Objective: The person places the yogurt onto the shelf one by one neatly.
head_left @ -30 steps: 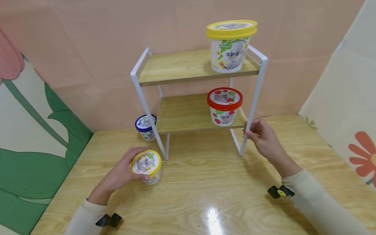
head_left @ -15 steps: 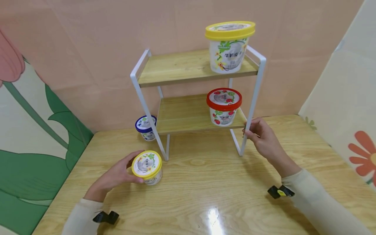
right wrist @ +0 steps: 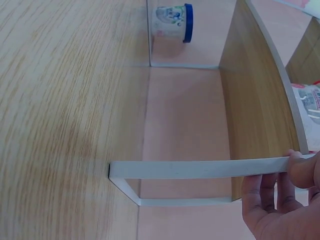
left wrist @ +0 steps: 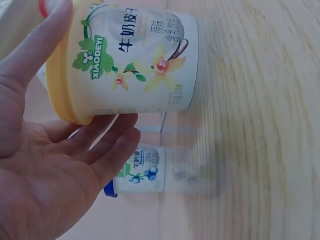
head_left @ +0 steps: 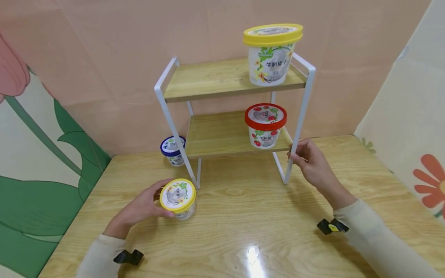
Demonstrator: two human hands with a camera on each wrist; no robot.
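In the head view my left hand (head_left: 144, 204) holds a white paper tub (head_left: 179, 199) with a yellow lid, thumb on its near side and fingers on its far side. The left wrist view shows the tub's flower-printed side (left wrist: 145, 65) close to the tabletop; I cannot tell whether its base touches. My right hand (head_left: 313, 162) pinches the white metal front leg (right wrist: 200, 168) of a two-tier wooden shelf (head_left: 215, 131), just below the lower board. A red-lidded tub (head_left: 265, 127) stands on that board, and a larger yellow-lidded tub (head_left: 272, 58) on the upper one.
A blue-lidded tub (head_left: 172, 148) stands on the wooden table (head_left: 236, 231) behind the shelf's left leg. Behind the table hangs a pink backdrop (head_left: 121, 77). Flower-printed panels (head_left: 38, 185) flank the left and right sides.
The held yellow-lidded tub and my left hand have shifted slightly to the right, towards the shelf's left leg. My right hand stays on the shelf leg.
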